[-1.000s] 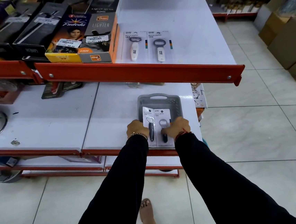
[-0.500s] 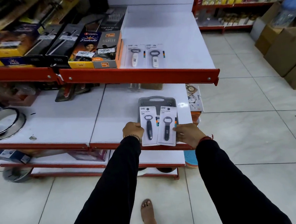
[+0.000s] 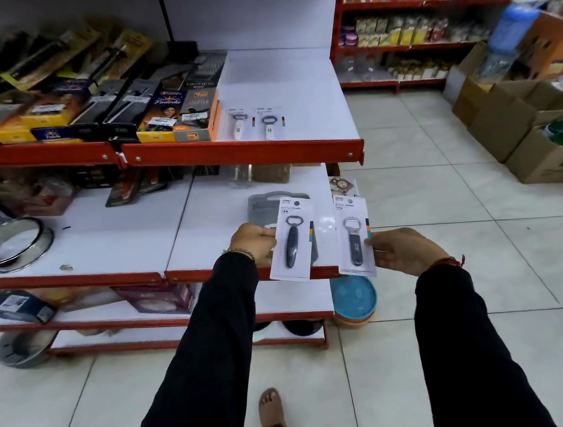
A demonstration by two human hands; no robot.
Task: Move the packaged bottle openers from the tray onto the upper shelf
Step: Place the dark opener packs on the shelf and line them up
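My left hand (image 3: 254,244) grips a carded dark bottle opener (image 3: 291,241) by its left edge. My right hand (image 3: 404,251) holds a second carded dark bottle opener (image 3: 354,237) by its right edge. Both cards hang in the air above the front of the middle shelf, a gap between them. Behind them lies the grey tray (image 3: 259,208), mostly hidden by the left card. On the upper shelf (image 3: 282,89) two carded white bottle openers (image 3: 238,124) (image 3: 269,125) lie side by side beside an orange-edged box.
Boxed kitchen goods (image 3: 160,116) fill the upper shelf's left part. The red shelf lip (image 3: 243,151) juts forward above the tray. A metal ring (image 3: 15,244) lies on the middle shelf's left. Cardboard boxes (image 3: 519,128) stand on the tiled floor to the right.
Both hands lifted the two dark carded openers off the tray and drew them apart, the right one moving right. The view has tilted up.
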